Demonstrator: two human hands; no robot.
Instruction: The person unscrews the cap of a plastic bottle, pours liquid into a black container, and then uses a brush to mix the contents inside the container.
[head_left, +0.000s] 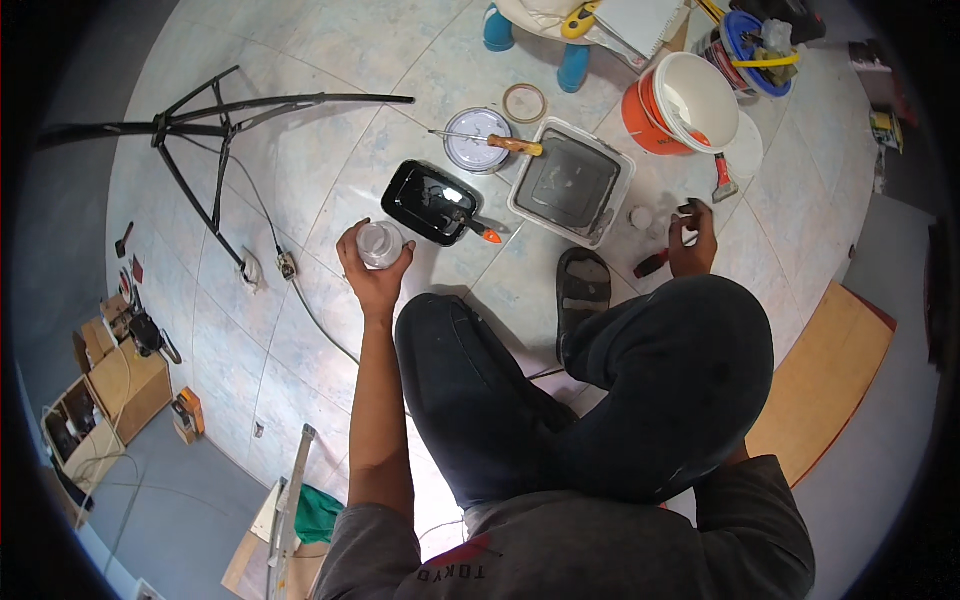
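Observation:
My left hand (372,275) grips a clear jar (380,243) around its sides, just left of a black tray (420,198) of glossy dark liquid. A paintbrush with an orange-tipped handle (489,236) rests across the tray's edge. Over the floor at the right, my right hand (695,245) is curled, its thumb and fingers apart with nothing clearly between them. Beside it are a small white cap (640,217) and a dark red-and-black handled thing (652,263), partly hidden by the hand. A white square tub (622,160) of grey material stands between the hands.
A screwdriver (515,145) spans a round lidded can (465,155) and the tub. A tape roll (525,103), an orange-and-white bucket (640,115) and a red-handled scraper (724,178) lie beyond. A black metal stand (190,125) and a cable (320,322) occupy the left.

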